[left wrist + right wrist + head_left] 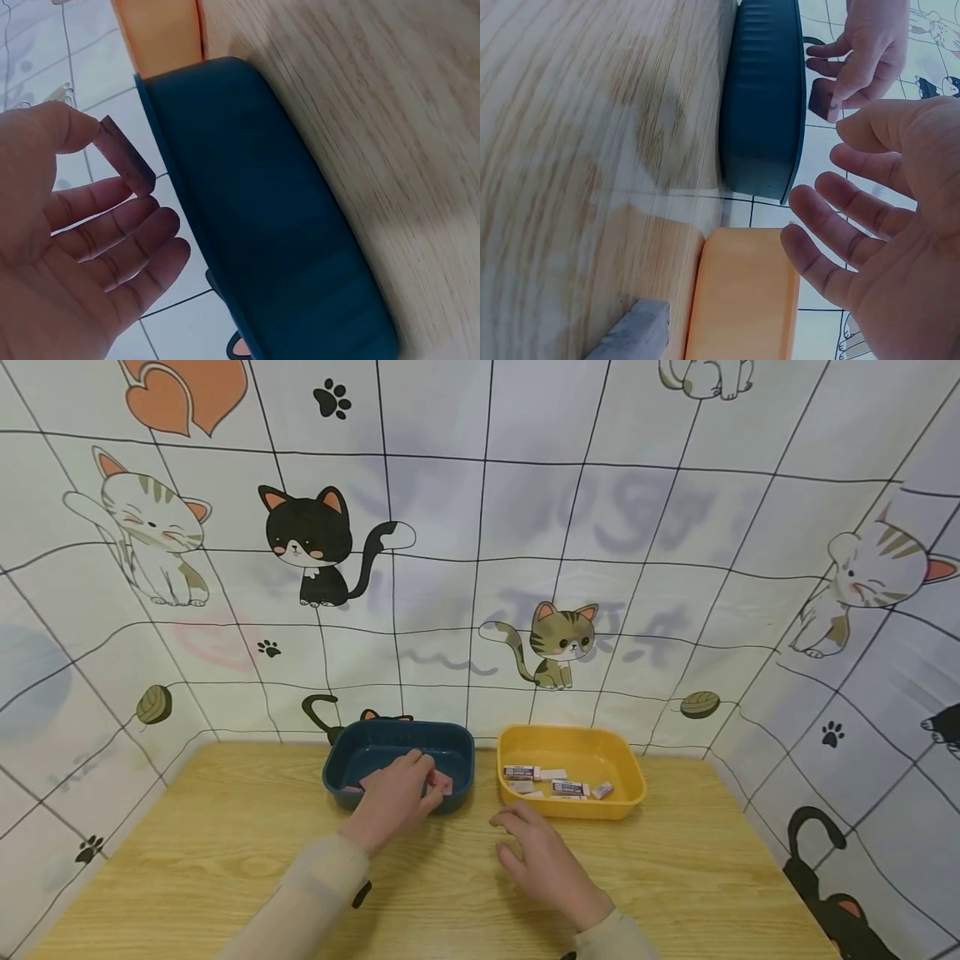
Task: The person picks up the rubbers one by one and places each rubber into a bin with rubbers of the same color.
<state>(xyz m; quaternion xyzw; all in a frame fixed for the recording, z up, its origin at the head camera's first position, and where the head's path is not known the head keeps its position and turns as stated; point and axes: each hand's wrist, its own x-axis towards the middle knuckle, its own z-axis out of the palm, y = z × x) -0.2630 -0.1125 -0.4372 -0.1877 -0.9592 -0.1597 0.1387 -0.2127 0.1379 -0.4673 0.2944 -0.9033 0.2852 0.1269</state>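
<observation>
Over the dark blue tray (457,745), my left hand (397,795) pinches a pink eraser (126,157) between thumb and index finger; the other fingers are loosely bent. The eraser is above the tray rim in the left wrist view. More pink erasers (369,779) lie inside the tray, partly hidden by the hand. My right hand (542,860) holds nothing, its fingers loosely bent, just in front of the yellow tray (592,810). Inside that tray lie several white erasers (570,787), some in printed sleeves.
Both trays stand side by side at the back of the wood-grain table (450,893), a narrow gap between them. Behind and beside them hangs a white cloth (442,593) with grid lines and cartoon cats. A whitish block (634,330) shows low in the right wrist view.
</observation>
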